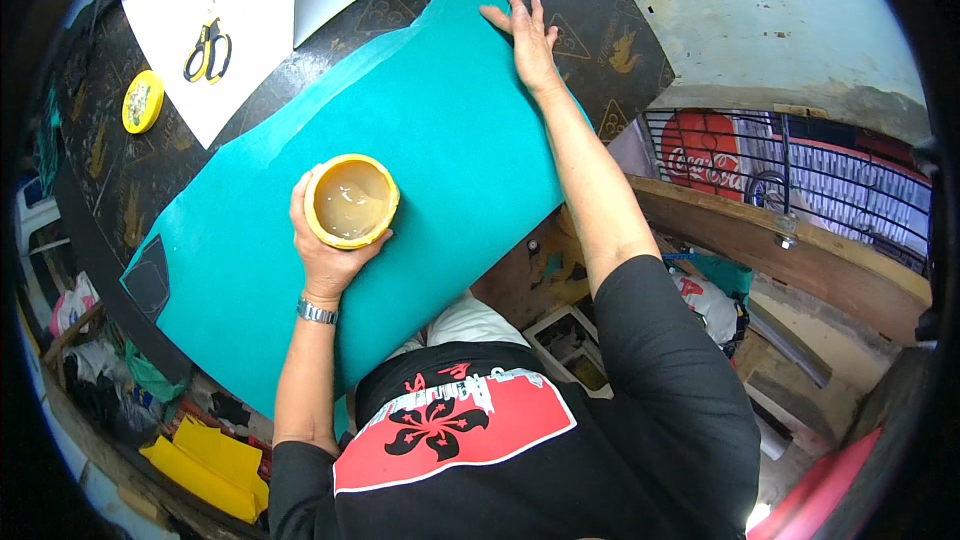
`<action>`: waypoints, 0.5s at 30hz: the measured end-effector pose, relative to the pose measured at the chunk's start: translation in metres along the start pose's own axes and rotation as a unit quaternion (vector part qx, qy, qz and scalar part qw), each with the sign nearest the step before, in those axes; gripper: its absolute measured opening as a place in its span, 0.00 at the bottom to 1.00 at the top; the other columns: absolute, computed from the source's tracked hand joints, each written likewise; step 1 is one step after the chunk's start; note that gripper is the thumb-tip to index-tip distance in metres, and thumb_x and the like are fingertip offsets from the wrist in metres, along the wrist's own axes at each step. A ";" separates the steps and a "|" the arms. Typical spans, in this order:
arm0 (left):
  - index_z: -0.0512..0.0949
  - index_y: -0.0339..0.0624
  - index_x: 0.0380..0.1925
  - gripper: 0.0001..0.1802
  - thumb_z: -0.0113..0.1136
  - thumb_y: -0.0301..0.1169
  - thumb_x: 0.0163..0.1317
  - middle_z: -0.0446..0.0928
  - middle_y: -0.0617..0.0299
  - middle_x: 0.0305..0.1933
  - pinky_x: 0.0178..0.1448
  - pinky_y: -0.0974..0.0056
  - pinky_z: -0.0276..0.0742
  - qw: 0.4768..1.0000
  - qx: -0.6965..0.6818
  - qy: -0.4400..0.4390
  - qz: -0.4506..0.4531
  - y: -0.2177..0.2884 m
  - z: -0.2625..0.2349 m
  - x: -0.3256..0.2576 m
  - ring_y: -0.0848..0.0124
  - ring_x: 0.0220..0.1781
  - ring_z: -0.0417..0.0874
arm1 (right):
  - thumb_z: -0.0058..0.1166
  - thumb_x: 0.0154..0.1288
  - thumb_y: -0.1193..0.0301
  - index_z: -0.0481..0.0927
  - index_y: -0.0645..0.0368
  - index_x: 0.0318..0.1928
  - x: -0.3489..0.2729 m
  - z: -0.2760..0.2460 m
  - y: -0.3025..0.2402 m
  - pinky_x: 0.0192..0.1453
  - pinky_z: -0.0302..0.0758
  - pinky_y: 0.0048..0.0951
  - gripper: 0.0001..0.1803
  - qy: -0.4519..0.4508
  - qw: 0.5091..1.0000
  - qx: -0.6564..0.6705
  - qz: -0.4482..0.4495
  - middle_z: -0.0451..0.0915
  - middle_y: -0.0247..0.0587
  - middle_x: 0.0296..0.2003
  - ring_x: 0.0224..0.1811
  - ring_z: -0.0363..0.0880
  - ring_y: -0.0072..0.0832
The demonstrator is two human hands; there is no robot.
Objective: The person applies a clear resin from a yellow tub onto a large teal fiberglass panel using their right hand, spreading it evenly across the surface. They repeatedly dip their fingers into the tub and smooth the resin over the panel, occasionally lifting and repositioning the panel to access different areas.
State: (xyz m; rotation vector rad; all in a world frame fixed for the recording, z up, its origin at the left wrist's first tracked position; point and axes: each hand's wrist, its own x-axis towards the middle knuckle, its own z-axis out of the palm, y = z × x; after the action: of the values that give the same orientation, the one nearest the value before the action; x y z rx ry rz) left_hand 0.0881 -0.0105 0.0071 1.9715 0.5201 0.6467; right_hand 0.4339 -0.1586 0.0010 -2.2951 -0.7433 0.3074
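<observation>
Left grip wraps a round jar of glossy paste, right grip splayed over teal sheeting.

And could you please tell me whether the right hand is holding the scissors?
No, the scissors lie on white paper, well away from the right hand.

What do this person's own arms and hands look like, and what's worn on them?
Both the left hand and right hand are gloveless. A silver-coloured metal link band, like a watch bracelet, circles the left wrist; the right wrist is bare. Plain black short fabric sleeves leave both forearms uncovered.
</observation>
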 end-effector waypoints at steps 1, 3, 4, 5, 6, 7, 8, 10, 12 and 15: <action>0.55 0.37 0.69 0.64 0.86 0.36 0.32 0.72 0.47 0.64 0.67 0.56 0.74 1.000 -0.004 -0.005 -0.006 0.000 0.000 -0.001 0.56 0.63 0.77 | 0.13 0.74 0.38 0.69 0.44 0.70 -0.003 0.005 0.002 0.77 0.20 0.62 0.40 0.017 0.998 -0.050 -0.029 0.48 0.42 0.77 0.81 0.31 0.44; 0.55 0.36 0.69 0.64 0.86 0.36 0.32 0.72 0.48 0.64 0.67 0.56 0.75 1.000 -0.008 0.010 -0.014 0.000 0.000 0.000 0.56 0.63 0.77 | 0.20 0.74 0.38 0.62 0.47 0.73 -0.009 0.014 0.004 0.76 0.20 0.64 0.38 0.019 0.985 -0.169 -0.019 0.45 0.44 0.78 0.81 0.30 0.43; 0.55 0.36 0.69 0.64 0.86 0.36 0.32 0.72 0.48 0.64 0.67 0.56 0.75 0.999 -0.020 0.018 -0.017 -0.001 0.000 0.002 0.56 0.63 0.77 | 0.24 0.75 0.39 0.58 0.48 0.75 -0.009 0.015 0.005 0.76 0.21 0.64 0.39 -0.001 0.971 -0.241 0.005 0.43 0.45 0.78 0.81 0.29 0.43; 0.55 0.36 0.69 0.64 0.86 0.37 0.32 0.72 0.48 0.64 0.66 0.56 0.75 0.999 -0.032 0.026 -0.019 -0.001 0.001 0.003 0.56 0.63 0.77 | 0.26 0.74 0.38 0.55 0.50 0.75 -0.012 0.016 0.005 0.76 0.21 0.64 0.40 0.028 0.973 -0.230 0.011 0.42 0.45 0.78 0.81 0.29 0.43; 0.55 0.36 0.69 0.64 0.86 0.37 0.32 0.72 0.49 0.64 0.66 0.56 0.75 0.999 -0.038 0.022 -0.019 0.000 0.000 0.004 0.57 0.63 0.77 | 0.28 0.73 0.37 0.52 0.52 0.76 -0.015 0.016 0.004 0.76 0.21 0.65 0.42 0.026 0.970 -0.237 0.042 0.41 0.46 0.78 0.81 0.28 0.43; 0.55 0.35 0.69 0.64 0.86 0.36 0.32 0.72 0.49 0.64 0.66 0.56 0.75 1.000 -0.005 0.020 -0.010 0.001 -0.001 0.004 0.57 0.63 0.77 | 0.30 0.73 0.37 0.48 0.55 0.77 -0.017 0.015 0.002 0.76 0.21 0.65 0.45 0.041 0.970 -0.231 0.062 0.40 0.47 0.78 0.81 0.28 0.43; 0.55 0.35 0.69 0.64 0.86 0.36 0.32 0.71 0.49 0.65 0.67 0.56 0.75 1.000 0.016 0.014 -0.005 0.001 -0.001 0.004 0.58 0.63 0.77 | 0.32 0.71 0.35 0.47 0.58 0.77 -0.024 0.014 -0.001 0.76 0.21 0.65 0.48 0.050 0.973 -0.214 0.075 0.39 0.49 0.78 0.81 0.27 0.43; 0.56 0.35 0.68 0.63 0.86 0.36 0.32 0.71 0.49 0.65 0.67 0.56 0.74 1.000 0.011 0.011 -0.002 0.002 -0.001 0.004 0.58 0.64 0.76 | 0.33 0.70 0.35 0.46 0.59 0.77 -0.045 0.016 -0.010 0.76 0.21 0.65 0.49 0.004 0.958 -0.270 0.097 0.39 0.50 0.78 0.81 0.26 0.43; 0.56 0.36 0.68 0.63 0.86 0.35 0.32 0.70 0.49 0.65 0.67 0.56 0.74 0.998 -0.056 0.011 -0.023 0.001 0.001 0.003 0.58 0.64 0.76 | 0.35 0.69 0.34 0.44 0.61 0.77 -0.070 0.016 -0.017 0.76 0.21 0.66 0.51 -0.044 0.955 -0.278 0.096 0.39 0.51 0.78 0.81 0.27 0.43; 0.56 0.36 0.69 0.64 0.86 0.35 0.31 0.70 0.49 0.66 0.68 0.56 0.73 0.997 -0.065 0.015 -0.033 -0.002 0.001 0.002 0.58 0.64 0.75 | 0.35 0.69 0.34 0.45 0.62 0.76 -0.080 0.006 -0.014 0.76 0.22 0.66 0.52 -0.063 0.944 -0.315 0.069 0.39 0.51 0.78 0.81 0.27 0.43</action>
State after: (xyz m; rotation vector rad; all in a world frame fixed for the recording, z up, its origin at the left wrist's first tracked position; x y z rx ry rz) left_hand 0.0900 -0.0087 0.0055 1.8188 0.5458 0.6542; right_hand 0.3611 -0.1936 0.0067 -2.9645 -0.8339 0.3147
